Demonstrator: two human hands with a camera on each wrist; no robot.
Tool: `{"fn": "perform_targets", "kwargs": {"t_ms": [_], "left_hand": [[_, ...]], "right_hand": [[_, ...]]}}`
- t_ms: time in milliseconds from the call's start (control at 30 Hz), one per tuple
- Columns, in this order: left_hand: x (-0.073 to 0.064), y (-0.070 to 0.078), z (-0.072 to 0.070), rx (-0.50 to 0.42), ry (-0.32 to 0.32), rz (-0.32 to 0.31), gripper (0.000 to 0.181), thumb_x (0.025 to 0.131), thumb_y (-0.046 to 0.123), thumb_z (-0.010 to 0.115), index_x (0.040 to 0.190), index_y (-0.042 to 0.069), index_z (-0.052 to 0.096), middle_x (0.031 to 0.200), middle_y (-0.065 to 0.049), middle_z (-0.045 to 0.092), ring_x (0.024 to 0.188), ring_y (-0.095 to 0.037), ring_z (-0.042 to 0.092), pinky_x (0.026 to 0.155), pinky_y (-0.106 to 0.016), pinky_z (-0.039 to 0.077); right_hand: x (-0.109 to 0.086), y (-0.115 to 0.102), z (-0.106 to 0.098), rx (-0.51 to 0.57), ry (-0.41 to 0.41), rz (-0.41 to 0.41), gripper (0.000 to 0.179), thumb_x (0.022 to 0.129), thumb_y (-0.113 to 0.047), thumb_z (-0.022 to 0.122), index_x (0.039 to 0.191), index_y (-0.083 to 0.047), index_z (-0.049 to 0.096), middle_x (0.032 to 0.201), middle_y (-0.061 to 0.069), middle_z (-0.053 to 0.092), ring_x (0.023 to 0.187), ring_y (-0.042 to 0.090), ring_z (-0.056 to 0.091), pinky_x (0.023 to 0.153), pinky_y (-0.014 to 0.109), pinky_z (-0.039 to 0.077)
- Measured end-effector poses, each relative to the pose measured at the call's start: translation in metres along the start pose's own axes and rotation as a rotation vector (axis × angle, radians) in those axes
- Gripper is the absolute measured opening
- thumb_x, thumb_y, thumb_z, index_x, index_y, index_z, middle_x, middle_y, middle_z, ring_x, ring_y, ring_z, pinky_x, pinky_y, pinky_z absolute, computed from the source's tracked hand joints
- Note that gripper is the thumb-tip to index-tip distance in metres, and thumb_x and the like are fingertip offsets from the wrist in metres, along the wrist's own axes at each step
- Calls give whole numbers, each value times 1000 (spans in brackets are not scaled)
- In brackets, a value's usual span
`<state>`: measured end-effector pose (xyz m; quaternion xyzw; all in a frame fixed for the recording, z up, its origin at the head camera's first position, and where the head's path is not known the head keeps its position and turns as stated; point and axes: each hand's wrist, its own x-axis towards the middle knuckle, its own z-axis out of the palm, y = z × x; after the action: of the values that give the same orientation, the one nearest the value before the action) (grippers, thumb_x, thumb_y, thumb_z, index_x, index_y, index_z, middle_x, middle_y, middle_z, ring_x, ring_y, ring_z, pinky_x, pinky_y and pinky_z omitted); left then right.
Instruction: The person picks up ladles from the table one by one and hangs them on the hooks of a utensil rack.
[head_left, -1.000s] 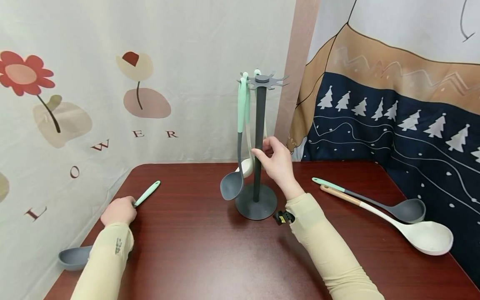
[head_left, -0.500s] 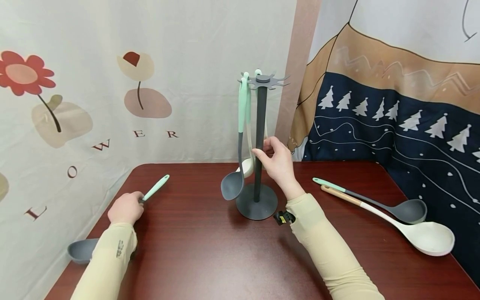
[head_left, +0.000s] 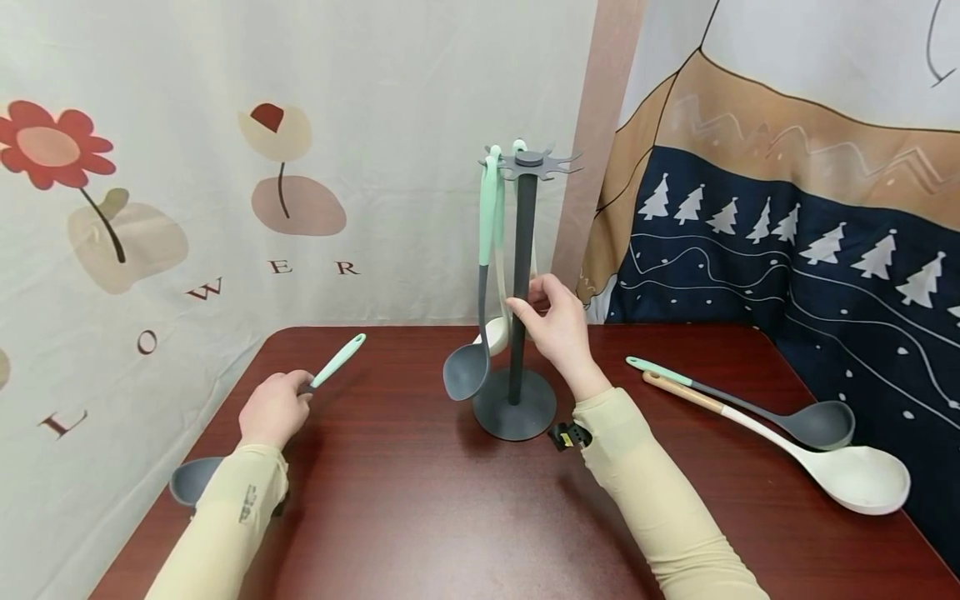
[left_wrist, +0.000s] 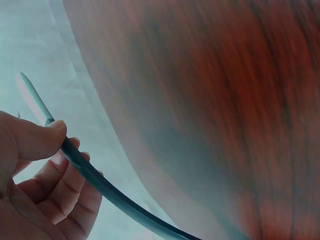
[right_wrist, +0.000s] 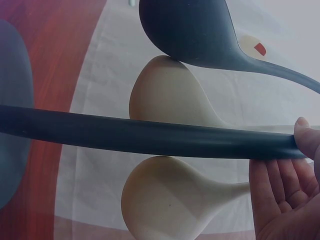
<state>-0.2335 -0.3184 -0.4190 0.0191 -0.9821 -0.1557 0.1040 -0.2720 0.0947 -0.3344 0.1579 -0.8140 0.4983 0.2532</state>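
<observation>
Head view: my left grip (head_left: pixel 273 408), pinching a grey, mint-handled utensil (head_left: pixel 339 360) at the left of the bench (head_left: pixel 420 508); my right grip (head_left: pixel 558 333), holding the post of the stand (head_left: pixel 523 275). Left wrist view: shaft between thumb and fingers, far end out of frame; so light a pinch might let it swivel. Right wrist view: post held, a grey ladle (right_wrist: pixel 190 32) and two pale ladles (right_wrist: pixel 167 200) near; slack steadying could let the stand tip if bumped.

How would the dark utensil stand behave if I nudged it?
The stand probably feels stiff, given its straight pole. Tall over a small base, it may tip, likelier toward the utensils hanging at left. The right grip, holding the pole, should help steady it.
</observation>
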Motion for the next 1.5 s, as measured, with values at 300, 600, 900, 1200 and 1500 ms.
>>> {"fn": "perform_targets", "kwargs": {"t_ms": [300,600,900,1200,1500], "left_hand": [[0,20,-2,-50,85,84,24,87,2,68,110,5,68,94,-18,64,84,-37,62,64,-54,50],[-3,41,-4,-104,106,123,24,87,2,68,110,7,67,96,-15,66,88,-34,61,67,-52,50],[-7,61,-5,-174,146,176,22,87,2,70,108,8,68,93,-12,65,85,-30,60,70,-49,50],[-12,78,-6,-251,208,245,23,85,-1,73,106,8,69,94,-11,65,82,-28,60,71,-46,49],[-14,94,-8,-321,292,283,23,83,-1,76,102,8,68,86,-6,60,74,-24,54,66,-40,45]], "right_hand": [[0,0,-1,6,-3,1,22,89,-19,76,99,-5,62,93,11,66,84,25,64,75,39,54],[1,0,0,8,-3,-2,22,90,-19,76,99,-5,62,93,11,66,83,25,64,76,39,54],[1,1,0,4,-10,-1,22,90,-19,75,99,-5,61,93,11,66,84,25,63,77,39,54],[0,0,-1,0,-7,-1,23,90,-20,75,99,-4,61,94,12,66,84,26,64,78,40,54],[0,0,-1,1,-12,-3,24,90,-21,76,100,-5,61,95,11,66,84,25,64,77,39,54]]}}
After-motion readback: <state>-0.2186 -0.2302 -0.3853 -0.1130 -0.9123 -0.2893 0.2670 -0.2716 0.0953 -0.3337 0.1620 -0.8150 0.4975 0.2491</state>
